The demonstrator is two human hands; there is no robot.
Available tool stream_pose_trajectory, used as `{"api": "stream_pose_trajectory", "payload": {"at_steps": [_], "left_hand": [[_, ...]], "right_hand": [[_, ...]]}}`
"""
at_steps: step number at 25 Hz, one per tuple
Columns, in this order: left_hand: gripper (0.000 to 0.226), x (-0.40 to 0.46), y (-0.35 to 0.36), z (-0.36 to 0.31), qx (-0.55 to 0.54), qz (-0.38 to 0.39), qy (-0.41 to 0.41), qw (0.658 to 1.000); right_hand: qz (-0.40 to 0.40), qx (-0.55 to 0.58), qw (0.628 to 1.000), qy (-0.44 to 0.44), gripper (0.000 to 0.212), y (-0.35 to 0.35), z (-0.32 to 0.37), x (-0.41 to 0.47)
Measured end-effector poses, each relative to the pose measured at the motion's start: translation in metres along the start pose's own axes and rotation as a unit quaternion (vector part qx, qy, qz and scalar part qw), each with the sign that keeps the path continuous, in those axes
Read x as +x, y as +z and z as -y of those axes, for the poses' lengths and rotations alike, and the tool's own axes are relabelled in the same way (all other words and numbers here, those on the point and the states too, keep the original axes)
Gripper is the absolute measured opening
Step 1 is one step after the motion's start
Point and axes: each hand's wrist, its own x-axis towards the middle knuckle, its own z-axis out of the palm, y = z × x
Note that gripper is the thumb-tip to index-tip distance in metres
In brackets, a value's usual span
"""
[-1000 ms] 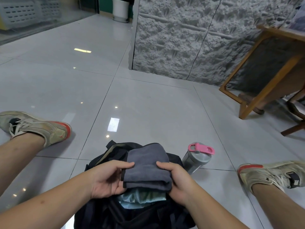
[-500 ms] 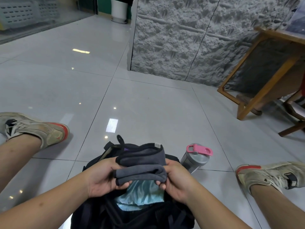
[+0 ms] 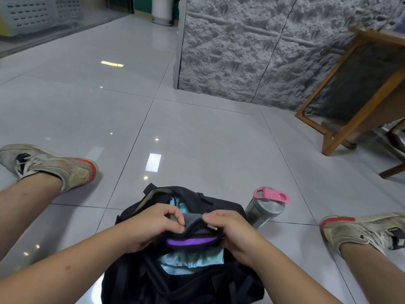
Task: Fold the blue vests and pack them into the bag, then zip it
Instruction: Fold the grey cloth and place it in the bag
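The black bag (image 3: 175, 279) sits open on the floor (image 3: 197, 132) between my legs, a folded light-blue vest (image 3: 192, 261) already inside. My left hand (image 3: 151, 224) and right hand (image 3: 230, 231) both pinch a rolled grey garment (image 3: 194, 232) at its mouth. Pushed in carelessly, it could unroll or rumple the vest and foul the zip.

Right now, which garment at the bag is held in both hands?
The grey one with purple trim, pinched by the left hand and right hand; the light blue one lies underneath.
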Motion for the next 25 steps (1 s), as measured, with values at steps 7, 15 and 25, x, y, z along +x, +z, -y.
{"api": "stream_pose_trajectory", "payload": {"at_steps": [7, 15, 25], "left_hand": [[0.031, 0.019, 0.008, 0.035, 0.237, -0.159, 0.124, 0.95], [0.059, 0.026, 0.01, 0.064, 0.588, -0.141, 0.164, 0.78], [0.065, 0.028, 0.054, 0.017, 0.707, -0.137, 0.099, 0.687]], "right_hand": [[-0.098, -0.329, 0.933, -0.106, 0.05, 0.022, -0.017, 0.004], [-0.036, -0.597, 0.796, -0.094, 0.054, 0.026, -0.029, 0.009], [-0.105, -0.57, 0.806, -0.123, 0.051, 0.025, -0.029, 0.013]]}}
